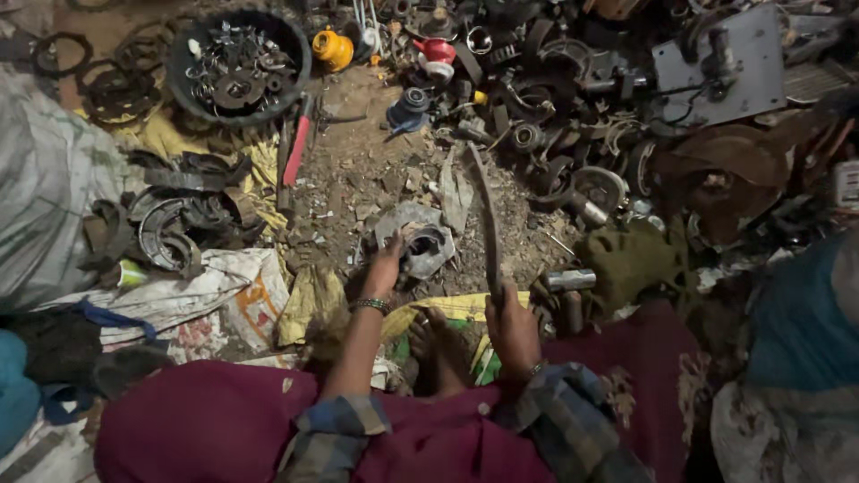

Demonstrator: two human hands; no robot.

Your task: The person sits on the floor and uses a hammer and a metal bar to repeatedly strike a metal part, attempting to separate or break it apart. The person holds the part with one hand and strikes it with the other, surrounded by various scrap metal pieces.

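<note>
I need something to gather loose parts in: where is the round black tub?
The round black tub sits at the upper left of the head view, full of metal scrap, just left of the yellow container.

Counted: one long curved blade (pixel 484 215), one grey round metal housing (pixel 419 240), one black tub of metal scrap (pixel 238 63), one yellow plastic jug (pixel 333 48), one red-handled tool (pixel 297 148), two hands observed.
</note>
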